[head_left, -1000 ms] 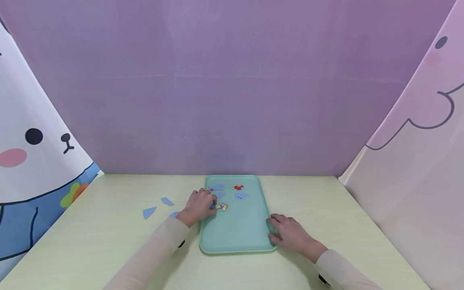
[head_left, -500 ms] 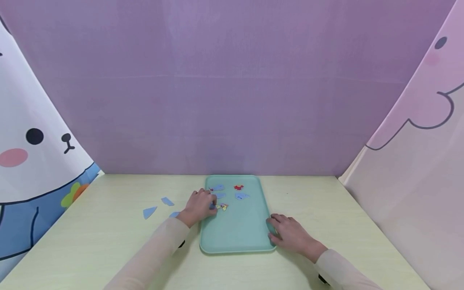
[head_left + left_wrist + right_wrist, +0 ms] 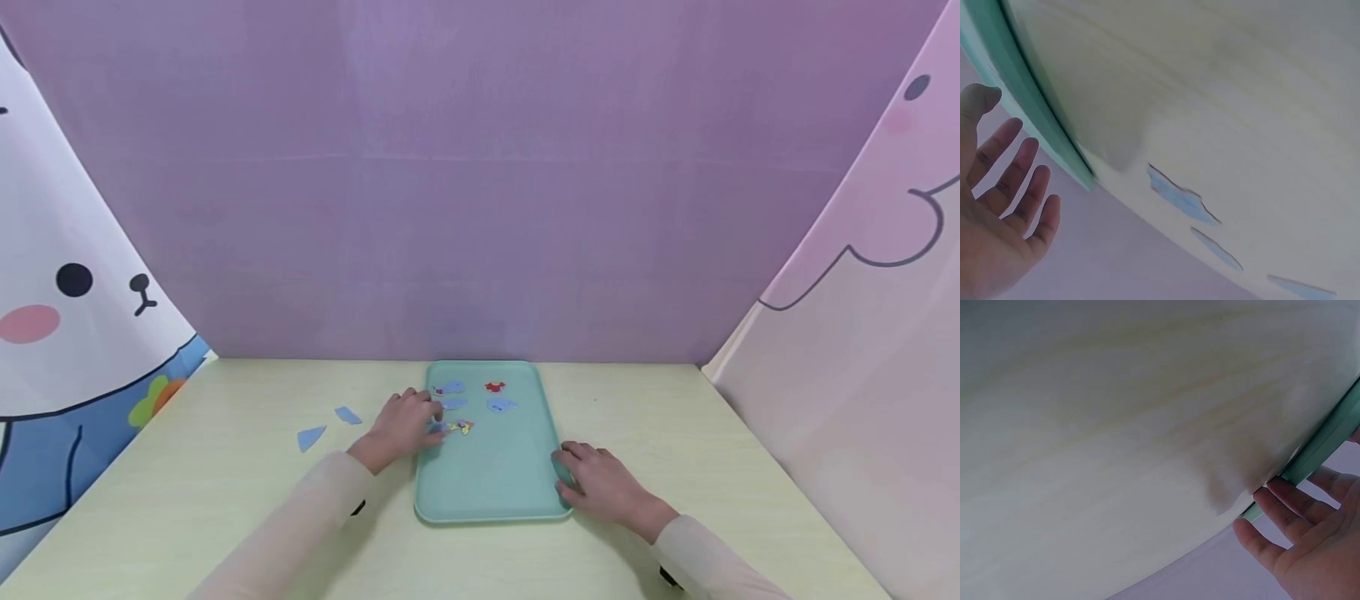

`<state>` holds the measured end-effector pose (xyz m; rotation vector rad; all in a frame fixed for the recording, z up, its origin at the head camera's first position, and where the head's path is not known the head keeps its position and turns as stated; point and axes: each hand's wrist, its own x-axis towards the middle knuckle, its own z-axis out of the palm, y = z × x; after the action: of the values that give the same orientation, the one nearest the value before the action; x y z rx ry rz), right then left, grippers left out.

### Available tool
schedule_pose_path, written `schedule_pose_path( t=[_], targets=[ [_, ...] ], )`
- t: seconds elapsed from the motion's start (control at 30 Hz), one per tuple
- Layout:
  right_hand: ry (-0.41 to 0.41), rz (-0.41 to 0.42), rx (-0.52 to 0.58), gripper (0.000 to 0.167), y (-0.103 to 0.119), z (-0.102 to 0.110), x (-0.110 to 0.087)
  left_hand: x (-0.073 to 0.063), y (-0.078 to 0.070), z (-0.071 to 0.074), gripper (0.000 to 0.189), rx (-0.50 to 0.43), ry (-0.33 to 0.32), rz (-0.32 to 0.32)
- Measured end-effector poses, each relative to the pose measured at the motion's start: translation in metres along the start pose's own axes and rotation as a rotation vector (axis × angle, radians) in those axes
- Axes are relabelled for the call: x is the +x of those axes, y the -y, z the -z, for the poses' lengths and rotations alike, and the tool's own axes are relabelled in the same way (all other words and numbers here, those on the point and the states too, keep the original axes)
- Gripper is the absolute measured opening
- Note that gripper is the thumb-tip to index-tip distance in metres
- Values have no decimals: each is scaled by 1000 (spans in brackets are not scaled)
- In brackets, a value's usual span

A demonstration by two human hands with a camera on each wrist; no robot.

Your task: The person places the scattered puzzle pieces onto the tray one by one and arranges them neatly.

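My left hand (image 3: pixel 401 427) hovers over the left side of the mint-green tray (image 3: pixel 498 487), its fingers loosely bent and apart in the left wrist view. Beside its thumb lies a flat blue piece (image 3: pixel 441 427), touching or very near a yellow patterned piece (image 3: pixel 462 427). Farther up the tray are blue pieces (image 3: pixel 453 387), another blue piece (image 3: pixel 501 405) and a small red piece (image 3: pixel 494 387). My right hand (image 3: pixel 600 483) holds the tray's right rim, with fingers against its outer wall in the right wrist view.
Left of the tray, blue flat pieces lie on the pale wooden table (image 3: pixel 187 500), one an angular piece (image 3: pixel 311 438), another a smaller piece (image 3: pixel 348 415). A third blue piece (image 3: pixel 1182 197) shows in the left wrist view. A purple backdrop (image 3: pixel 480 183) stands behind.
My left hand has let go of the blue piece beside the yellow one and drawn slightly left, its thumb now apart from the fingers. My right hand stays on the rim.
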<state>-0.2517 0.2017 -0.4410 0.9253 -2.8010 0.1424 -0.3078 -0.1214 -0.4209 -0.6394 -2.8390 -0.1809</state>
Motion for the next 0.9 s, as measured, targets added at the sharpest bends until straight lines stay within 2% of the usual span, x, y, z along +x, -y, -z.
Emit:
schedule_pose_path(
  t=[0.17,0.47,0.9],
  targets=[
    [2,-2,5,41,0,0,0,-8,9,7,18,4,9,10],
    [-4,-4,-5,42,-2,-2,0,-25,31,18,19,-18,-13,-8],
    [14,-12,9,42,-2,0,1,-45,59,17,20,4,-27,11]
  ],
)
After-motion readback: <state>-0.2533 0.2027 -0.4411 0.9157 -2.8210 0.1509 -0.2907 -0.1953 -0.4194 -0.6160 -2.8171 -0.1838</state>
